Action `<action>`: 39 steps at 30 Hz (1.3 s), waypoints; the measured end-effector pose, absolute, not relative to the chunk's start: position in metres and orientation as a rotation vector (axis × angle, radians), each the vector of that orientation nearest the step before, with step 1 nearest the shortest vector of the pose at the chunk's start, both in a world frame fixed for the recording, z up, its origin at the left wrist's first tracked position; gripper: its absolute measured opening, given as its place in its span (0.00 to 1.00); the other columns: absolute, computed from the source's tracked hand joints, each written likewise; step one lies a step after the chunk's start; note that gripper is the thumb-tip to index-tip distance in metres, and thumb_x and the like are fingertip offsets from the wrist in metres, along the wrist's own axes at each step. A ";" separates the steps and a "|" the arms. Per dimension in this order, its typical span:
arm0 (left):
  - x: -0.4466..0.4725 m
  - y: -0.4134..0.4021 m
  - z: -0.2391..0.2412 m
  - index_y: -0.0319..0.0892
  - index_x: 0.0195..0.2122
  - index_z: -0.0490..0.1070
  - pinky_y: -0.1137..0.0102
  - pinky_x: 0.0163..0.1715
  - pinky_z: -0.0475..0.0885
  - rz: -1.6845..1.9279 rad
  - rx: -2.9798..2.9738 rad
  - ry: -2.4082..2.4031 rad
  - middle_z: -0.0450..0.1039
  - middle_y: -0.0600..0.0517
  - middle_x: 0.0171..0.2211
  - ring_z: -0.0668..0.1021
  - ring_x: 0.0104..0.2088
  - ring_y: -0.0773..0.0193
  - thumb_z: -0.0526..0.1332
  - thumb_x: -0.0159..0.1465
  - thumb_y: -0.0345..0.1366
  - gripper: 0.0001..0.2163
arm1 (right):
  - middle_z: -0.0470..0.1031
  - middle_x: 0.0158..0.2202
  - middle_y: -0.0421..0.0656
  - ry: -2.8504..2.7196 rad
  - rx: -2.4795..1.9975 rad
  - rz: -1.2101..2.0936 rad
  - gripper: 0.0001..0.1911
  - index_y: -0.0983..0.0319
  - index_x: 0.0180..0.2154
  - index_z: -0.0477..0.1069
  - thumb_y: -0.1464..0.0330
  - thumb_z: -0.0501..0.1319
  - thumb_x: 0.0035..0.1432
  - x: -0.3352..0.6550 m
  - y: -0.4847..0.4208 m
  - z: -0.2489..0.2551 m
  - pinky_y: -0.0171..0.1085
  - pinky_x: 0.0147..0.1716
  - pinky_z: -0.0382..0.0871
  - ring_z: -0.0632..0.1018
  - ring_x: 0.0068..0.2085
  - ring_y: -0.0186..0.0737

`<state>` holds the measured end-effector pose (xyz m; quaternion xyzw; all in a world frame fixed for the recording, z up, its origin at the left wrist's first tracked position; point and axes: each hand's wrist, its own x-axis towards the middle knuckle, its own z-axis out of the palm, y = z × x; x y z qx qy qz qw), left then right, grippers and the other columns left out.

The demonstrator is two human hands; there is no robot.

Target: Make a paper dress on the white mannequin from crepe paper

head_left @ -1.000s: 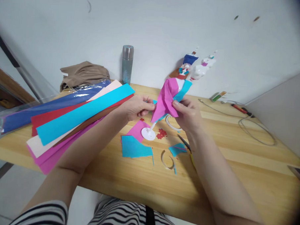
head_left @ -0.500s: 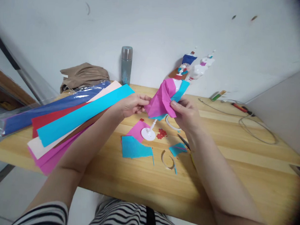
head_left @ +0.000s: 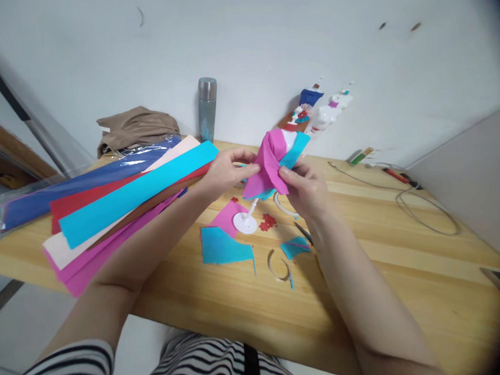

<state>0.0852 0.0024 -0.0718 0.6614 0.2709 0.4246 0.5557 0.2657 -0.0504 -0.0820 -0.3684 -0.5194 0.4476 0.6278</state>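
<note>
A small white dress form on a round white stand (head_left: 245, 223) wears pink crepe paper (head_left: 269, 155) and a strip of blue crepe paper (head_left: 295, 151). At the pink paper's left side is my left hand (head_left: 234, 167), closed with its thumb against the paper's edge and its other fingers partly behind. Opposite, my right hand (head_left: 306, 184) pinches a lower fold of the pink paper between thumb and fingers. Below lie a pink piece (head_left: 224, 219), a blue piece (head_left: 222, 247), small red flower cutouts (head_left: 268, 222) and a ring of tape (head_left: 279, 266). Scissors (head_left: 304, 232) are partly hidden by my right forearm.
Long folded crepe paper sheets (head_left: 137, 193) cover the table's left side beside a plastic-wrapped blue pack (head_left: 88, 183). Behind stand a bottle (head_left: 207, 111) and decorated small dress forms (head_left: 332, 111). Brown cloth (head_left: 136, 127) lies at the back left, a cable (head_left: 398, 199) at the right.
My left hand has shifted up and right along the pink paper's edge, its fingers now farther behind it. My right hand keeps its pinch. The whole view has shifted slightly.
</note>
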 end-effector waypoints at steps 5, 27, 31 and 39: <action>0.088 -0.004 -0.063 0.40 0.35 0.74 0.73 0.41 0.73 1.105 1.512 0.718 0.80 0.50 0.37 0.80 0.39 0.65 0.65 0.62 0.31 0.01 | 0.83 0.34 0.41 -1.210 -0.873 0.991 0.15 0.51 0.34 0.81 0.54 0.78 0.44 0.267 -0.049 -0.084 0.48 0.37 0.78 0.81 0.34 0.47; 0.075 0.018 -0.071 0.38 0.35 0.79 0.69 0.37 0.74 0.625 0.867 0.579 0.79 0.51 0.29 0.78 0.30 0.65 0.66 0.55 0.22 0.08 | 0.81 0.30 0.39 -1.170 -0.840 1.029 0.15 0.52 0.29 0.82 0.55 0.79 0.39 0.264 -0.051 -0.078 0.44 0.36 0.77 0.77 0.29 0.41; 0.077 0.019 -0.075 0.39 0.34 0.80 0.72 0.38 0.74 0.670 0.928 0.554 0.80 0.51 0.32 0.78 0.33 0.66 0.67 0.54 0.22 0.08 | 0.82 0.30 0.39 -1.181 -0.831 1.021 0.16 0.51 0.31 0.82 0.53 0.80 0.40 0.264 -0.050 -0.080 0.44 0.36 0.78 0.78 0.30 0.42; 0.073 0.004 -0.062 0.39 0.36 0.77 0.71 0.30 0.72 0.740 1.139 0.691 0.78 0.49 0.31 0.77 0.29 0.65 0.63 0.66 0.55 0.21 | 0.82 0.32 0.40 -1.175 -0.854 1.029 0.16 0.51 0.31 0.81 0.54 0.79 0.40 0.265 -0.050 -0.080 0.45 0.37 0.78 0.79 0.32 0.43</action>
